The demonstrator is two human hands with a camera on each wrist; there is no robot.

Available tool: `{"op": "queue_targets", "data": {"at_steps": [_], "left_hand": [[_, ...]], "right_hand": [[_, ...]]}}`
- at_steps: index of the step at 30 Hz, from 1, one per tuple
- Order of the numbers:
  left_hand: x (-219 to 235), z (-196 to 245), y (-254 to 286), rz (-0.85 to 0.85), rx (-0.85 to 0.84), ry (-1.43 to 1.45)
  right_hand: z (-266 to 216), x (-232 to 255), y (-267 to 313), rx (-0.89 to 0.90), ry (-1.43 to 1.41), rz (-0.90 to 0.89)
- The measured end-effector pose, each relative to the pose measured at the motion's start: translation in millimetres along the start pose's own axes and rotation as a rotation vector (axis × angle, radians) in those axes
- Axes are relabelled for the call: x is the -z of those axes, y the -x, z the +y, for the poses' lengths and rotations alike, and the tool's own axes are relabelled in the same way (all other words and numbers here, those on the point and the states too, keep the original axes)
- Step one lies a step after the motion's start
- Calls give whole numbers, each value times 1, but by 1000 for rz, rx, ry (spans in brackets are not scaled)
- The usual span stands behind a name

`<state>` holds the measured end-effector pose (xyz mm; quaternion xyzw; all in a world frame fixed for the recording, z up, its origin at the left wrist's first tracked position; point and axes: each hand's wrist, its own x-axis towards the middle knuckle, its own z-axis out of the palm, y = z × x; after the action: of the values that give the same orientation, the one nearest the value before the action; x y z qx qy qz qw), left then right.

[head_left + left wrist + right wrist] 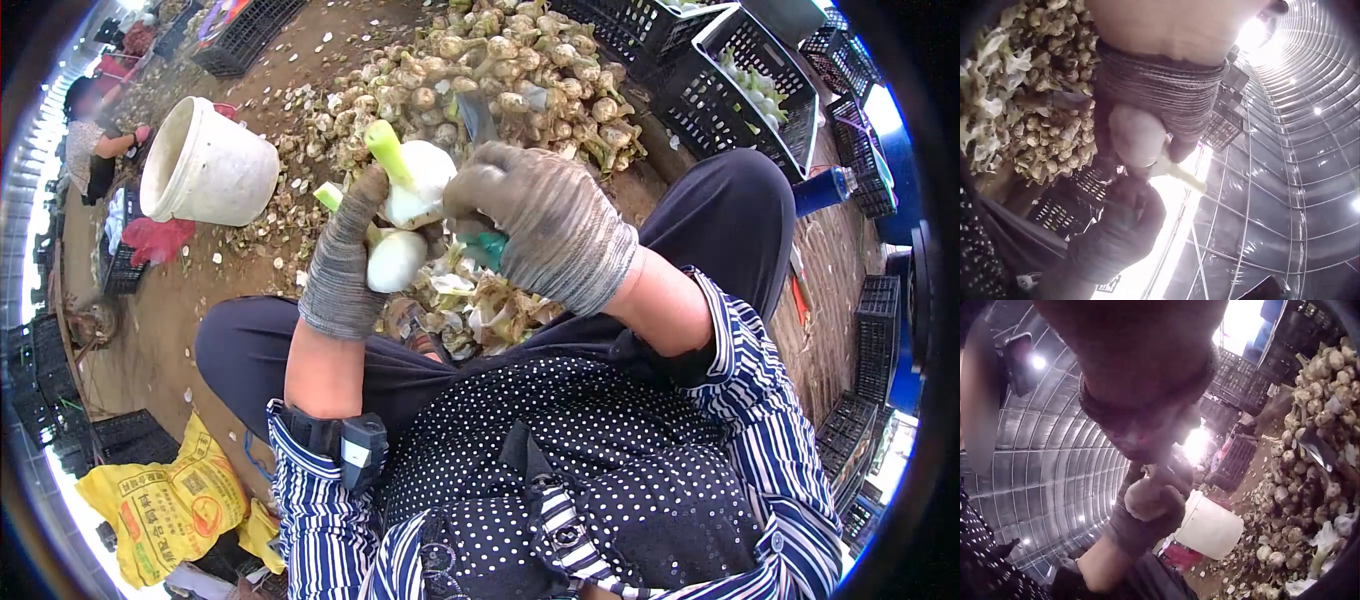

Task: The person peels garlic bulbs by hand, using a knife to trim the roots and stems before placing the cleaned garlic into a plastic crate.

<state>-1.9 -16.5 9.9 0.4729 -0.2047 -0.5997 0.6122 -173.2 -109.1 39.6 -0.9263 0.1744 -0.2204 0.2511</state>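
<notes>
In the head view my gloved left hand holds two white garlic bulbs with cut green stems. The upper garlic bulb has its thick stem pointing up; the lower garlic bulb lies at the palm side. My gloved right hand has curled fingers against the upper bulb's right side, pinching at its edge. A teal patch shows under those fingers; I cannot tell what it is. In the left wrist view a round bulb sits between both hands. A flat dark blade-like piece stands at the pile beyond the right hand.
A big heap of unpeeled garlic lies ahead, with loose peeled skins between the legs. A white bucket stands left. Black crates stand at right, one holding garlic. A yellow sack lies lower left; another person sits farther off.
</notes>
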Motion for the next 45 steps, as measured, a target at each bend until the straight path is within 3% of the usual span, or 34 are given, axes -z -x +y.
{"op": "queue_targets", "data": {"at_steps": [1,3,10,12,14,16,17,18,19,22,24,26,30,32,33,34,37,38,40,42,45], "left_hand": [[2,1,-1,-47,2,29],[6,1,-4,-103,2,108],[-2,1,-4,-148,31,220],[-17,1,-6,137,-1,489],[-10,-2,-7,135,9,467],[-2,-4,-6,14,59,401],[2,-2,-4,14,59,402],[6,0,0,-114,83,306],[7,2,2,-242,106,210],[3,-5,-3,-257,43,125],[-1,-8,-1,-230,92,116],[-13,-5,2,-283,89,132],[2,-9,0,-217,131,98],[5,-14,2,-124,-168,-45],[20,-13,-18,-81,117,222],[24,-12,-22,-11,79,306],[21,-4,-19,6,132,254],[22,-1,-18,0,104,234],[19,4,-17,-6,72,216],[15,6,-15,111,33,154],[10,-1,-11,149,-17,-63]], "right_hand": [[1,-1,-1,2,0,-1],[4,-5,-2,-14,-30,243],[3,0,-1,88,113,119],[0,-5,-2,135,58,-69],[0,-5,-2,135,4,-50],[9,-5,-2,42,-459,122],[12,-5,0,-113,-767,156],[8,8,-1,-276,-765,134],[11,16,0,-314,-827,117],[30,14,-3,-385,-1048,38],[38,8,-5,-417,-1208,-28],[40,5,-6,-531,-1580,-165],[27,13,-8,-534,-1384,-243],[17,16,-6,-536,-1255,-289],[13,16,-4,-536,-1190,-308],[10,6,0,-540,-1093,-289],[18,-10,1,-294,-472,-470],[19,-11,2,-293,-469,-469],[14,-9,4,-433,-45,-713],[21,-17,7,-392,-57,-645],[26,-17,-4,-288,-194,-232]]}}
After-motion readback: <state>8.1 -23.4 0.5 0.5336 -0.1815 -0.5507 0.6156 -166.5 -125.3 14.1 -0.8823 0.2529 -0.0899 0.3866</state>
